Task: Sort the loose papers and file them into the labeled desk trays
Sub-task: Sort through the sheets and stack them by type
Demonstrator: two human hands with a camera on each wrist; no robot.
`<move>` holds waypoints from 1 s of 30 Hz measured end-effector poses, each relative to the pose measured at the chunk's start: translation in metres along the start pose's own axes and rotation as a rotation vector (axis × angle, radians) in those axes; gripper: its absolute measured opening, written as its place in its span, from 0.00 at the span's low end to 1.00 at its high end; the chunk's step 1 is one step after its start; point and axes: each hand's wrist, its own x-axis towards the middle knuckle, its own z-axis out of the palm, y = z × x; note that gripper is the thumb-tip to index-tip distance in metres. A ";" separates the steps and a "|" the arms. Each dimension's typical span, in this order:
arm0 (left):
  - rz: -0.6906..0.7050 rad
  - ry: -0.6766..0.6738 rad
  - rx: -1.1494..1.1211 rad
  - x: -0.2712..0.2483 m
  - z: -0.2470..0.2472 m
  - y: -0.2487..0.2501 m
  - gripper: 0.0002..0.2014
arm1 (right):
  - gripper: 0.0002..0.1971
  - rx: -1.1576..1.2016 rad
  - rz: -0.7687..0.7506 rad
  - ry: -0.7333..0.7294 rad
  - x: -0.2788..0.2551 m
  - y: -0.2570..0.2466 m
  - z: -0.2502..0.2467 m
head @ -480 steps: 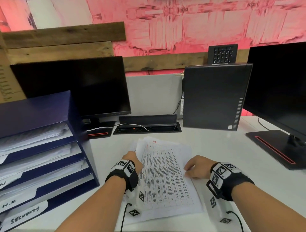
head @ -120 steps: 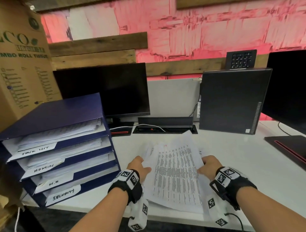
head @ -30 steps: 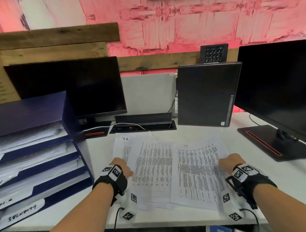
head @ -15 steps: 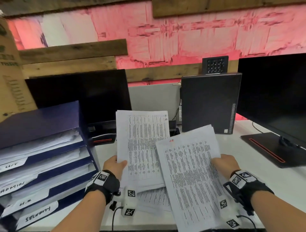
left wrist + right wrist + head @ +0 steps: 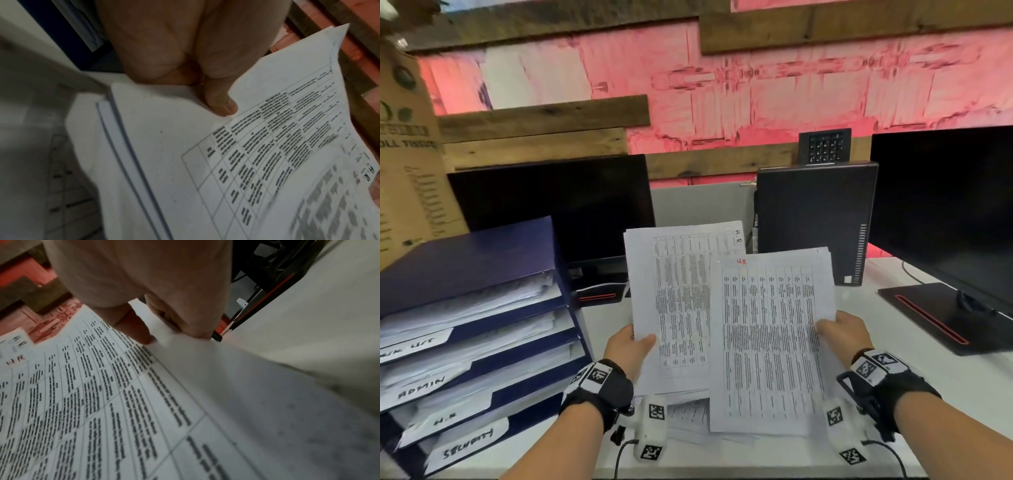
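The printed table text on both held paper stacks, the left stack (image 5: 674,308) and the right stack (image 5: 767,342), is too blurred to read, the right stack hides the left one's right side, and the top tray label (image 5: 410,346) is cut off by the picture's edge.

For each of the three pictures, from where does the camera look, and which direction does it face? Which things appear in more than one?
Head: above the desk, facing forward and down; both forearms, left hand, right hand, blue trays.
Left wrist: along the left hand, at its thumb on the left sheaf.
Right wrist: along the right hand at the right sheaf, thumb on top.
Shared: both sheaves, each marked H.R, show in the head view too.
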 end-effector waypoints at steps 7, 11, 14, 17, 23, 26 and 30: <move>0.061 -0.255 0.006 -0.017 0.028 0.018 0.11 | 0.11 0.055 -0.082 -0.102 0.000 -0.005 0.018; 0.000 -0.362 0.113 -0.013 0.044 0.013 0.08 | 0.13 -0.134 -0.130 -0.050 0.003 -0.005 0.013; 0.004 -0.349 0.426 -0.001 0.049 0.000 0.04 | 0.12 -0.238 -0.088 0.029 0.006 0.002 0.009; -0.060 -0.239 0.927 0.008 0.042 -0.012 0.14 | 0.11 -0.281 -0.017 0.126 0.011 0.011 0.005; -0.228 -0.169 1.183 0.024 0.026 -0.034 0.44 | 0.09 -0.302 0.050 0.120 0.020 0.024 0.000; -0.282 -0.136 1.144 0.029 0.021 -0.033 0.51 | 0.10 -0.277 0.076 0.133 0.022 0.027 0.001; -0.337 -0.060 0.992 0.033 0.019 -0.034 0.58 | 0.05 -0.280 0.077 0.082 0.021 0.028 0.002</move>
